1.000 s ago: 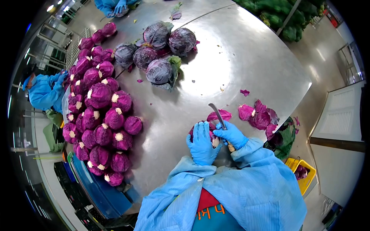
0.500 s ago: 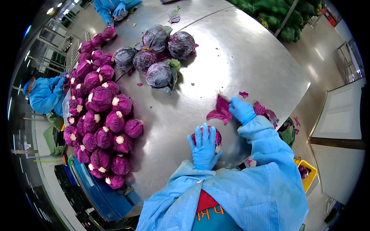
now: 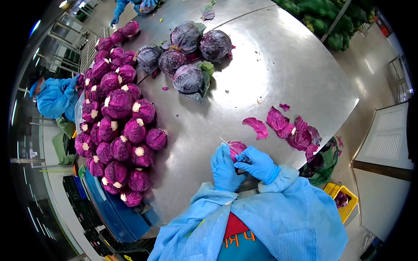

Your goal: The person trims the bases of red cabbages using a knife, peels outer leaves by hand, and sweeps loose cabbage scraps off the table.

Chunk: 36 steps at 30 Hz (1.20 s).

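Note:
Close to my body, a trimmed red cabbage (image 3: 236,148) sits at the near side of the metal table, partly hidden by my gloved hands. My left hand (image 3: 224,168) is closed around its left side, steadying it. Against its right side is my right hand (image 3: 261,166), with fingers curled in; a small dark thing shows between the hands, too covered to name. A thin pale streak rises above my left fingertips. One loose purple leaf (image 3: 256,127) lies just beyond the cabbage.
Trimmed red cabbages (image 3: 118,103) are heaped along the left edge. Several untrimmed cabbages (image 3: 188,78) stand farther back. Torn leaves (image 3: 300,138) lie at right, above a green net bag (image 3: 328,158) and a yellow crate (image 3: 347,209). Co-workers in blue (image 3: 55,98) work at left and at the far end.
My right hand has let go of a purple leaf beside the other scraps and come back to the cabbage. My left hand has shifted from flat on its top to its left side.

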Each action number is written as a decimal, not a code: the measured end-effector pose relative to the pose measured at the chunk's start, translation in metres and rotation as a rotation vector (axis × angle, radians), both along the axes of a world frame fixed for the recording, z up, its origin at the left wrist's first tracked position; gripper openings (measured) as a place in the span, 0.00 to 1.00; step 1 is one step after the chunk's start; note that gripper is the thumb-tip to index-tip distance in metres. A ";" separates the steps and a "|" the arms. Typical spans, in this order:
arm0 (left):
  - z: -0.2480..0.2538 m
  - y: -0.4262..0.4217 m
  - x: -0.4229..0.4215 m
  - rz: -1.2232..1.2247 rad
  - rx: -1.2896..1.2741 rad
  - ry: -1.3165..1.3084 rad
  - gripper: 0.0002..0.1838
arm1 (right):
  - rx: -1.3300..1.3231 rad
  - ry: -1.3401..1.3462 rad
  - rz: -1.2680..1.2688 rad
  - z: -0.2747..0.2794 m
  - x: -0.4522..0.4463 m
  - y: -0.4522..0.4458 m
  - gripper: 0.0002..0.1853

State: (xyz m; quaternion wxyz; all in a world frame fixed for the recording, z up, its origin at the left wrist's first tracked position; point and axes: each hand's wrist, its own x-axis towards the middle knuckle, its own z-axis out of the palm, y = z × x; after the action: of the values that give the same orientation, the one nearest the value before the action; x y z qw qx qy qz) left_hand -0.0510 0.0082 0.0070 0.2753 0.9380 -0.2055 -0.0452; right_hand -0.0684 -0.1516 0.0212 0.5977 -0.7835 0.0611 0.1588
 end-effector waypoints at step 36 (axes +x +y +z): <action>-0.010 0.080 0.008 -0.080 -0.321 0.105 0.58 | -0.100 0.041 0.381 -0.028 0.076 0.014 0.23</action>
State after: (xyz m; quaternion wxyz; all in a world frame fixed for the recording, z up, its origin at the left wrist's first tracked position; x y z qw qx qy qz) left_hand -0.0434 0.0881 -0.0025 0.4299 0.8694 -0.2327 -0.0717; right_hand 0.0080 -0.1372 -0.0070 0.5158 -0.8063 -0.0683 0.2814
